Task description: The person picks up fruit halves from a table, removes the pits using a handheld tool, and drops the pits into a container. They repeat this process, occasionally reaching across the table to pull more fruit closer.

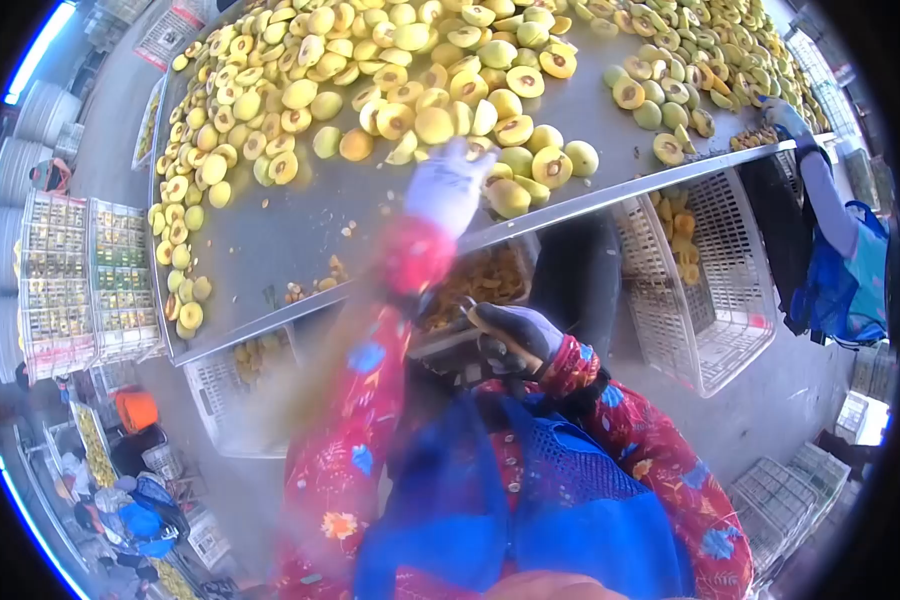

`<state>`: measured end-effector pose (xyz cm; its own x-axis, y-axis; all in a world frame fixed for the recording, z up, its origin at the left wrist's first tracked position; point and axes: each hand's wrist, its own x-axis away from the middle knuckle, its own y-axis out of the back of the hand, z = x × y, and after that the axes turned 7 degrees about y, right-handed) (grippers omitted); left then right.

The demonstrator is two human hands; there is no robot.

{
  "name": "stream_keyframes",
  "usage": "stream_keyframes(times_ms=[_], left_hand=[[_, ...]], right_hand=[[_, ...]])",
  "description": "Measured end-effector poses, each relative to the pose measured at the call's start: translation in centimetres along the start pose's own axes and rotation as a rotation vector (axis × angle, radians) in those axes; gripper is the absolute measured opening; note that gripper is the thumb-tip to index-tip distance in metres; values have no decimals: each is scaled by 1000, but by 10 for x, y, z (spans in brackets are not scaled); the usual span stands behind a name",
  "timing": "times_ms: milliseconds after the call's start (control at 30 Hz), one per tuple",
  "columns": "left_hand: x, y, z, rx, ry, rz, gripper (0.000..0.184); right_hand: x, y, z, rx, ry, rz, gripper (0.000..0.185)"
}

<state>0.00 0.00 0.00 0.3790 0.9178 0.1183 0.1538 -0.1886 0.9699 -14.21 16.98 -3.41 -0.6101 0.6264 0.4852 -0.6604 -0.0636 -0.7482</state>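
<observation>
And it looks like the picking-up step: the left hand (450,190), white-gloved and blurred, is stretched over the worktop (300,235), right at the near fringe of the halved fruit (435,125). Anything in that left grip? Can't tell through the blur! Down in front of the apron (590,530), the right hand (525,335) has its grip closed around what looks like a small tool (467,303) with a bright tip.

The fruit lies heaped across the far side, many halves cut face up with brown centres, and a loose cluster sits just right of the left hand, near the front edge (550,215). Taking one half calls, I'd judge, for fingers around its curved skin, then a clean lift back toward the tool.

Room? Plenty of bare metal left of that hand, just a few scraps (348,230) on it. Tighter to the right, where the cluster crowds the edge. Beyond it, lower down, stands a crate (705,350); a piece nudged over could drop. A co-worker's hand (785,118) is well apart, far right.
</observation>
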Motion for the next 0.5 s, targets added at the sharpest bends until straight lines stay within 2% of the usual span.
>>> stream_keyframes(times_ms=[33,67,167,200,300,333,433,500], left_hand=[[-18,-19,1,-71,-93,40,56],[-29,-40,8,-36,-122,-12,59],[-14,-13,7,122,-37,62,56],[0,-12,13,186,5,-21,52],[31,-16,36,456,190,-24,56],[44,-20,43,627,246,-118,55],[88,-6,37,1492,479,73,40],[114,14,29,1599,479,181,32]], right_hand=[[3,2,1,-21,23,-6,32],[6,3,1,-43,45,-10,31],[24,6,6,146,115,-212,29],[29,3,13,256,165,-192,42],[26,-8,22,355,242,-186,38],[24,-9,22,345,211,-215,32],[16,-27,23,643,435,-254,25],[14,-42,27,885,549,-221,17]])
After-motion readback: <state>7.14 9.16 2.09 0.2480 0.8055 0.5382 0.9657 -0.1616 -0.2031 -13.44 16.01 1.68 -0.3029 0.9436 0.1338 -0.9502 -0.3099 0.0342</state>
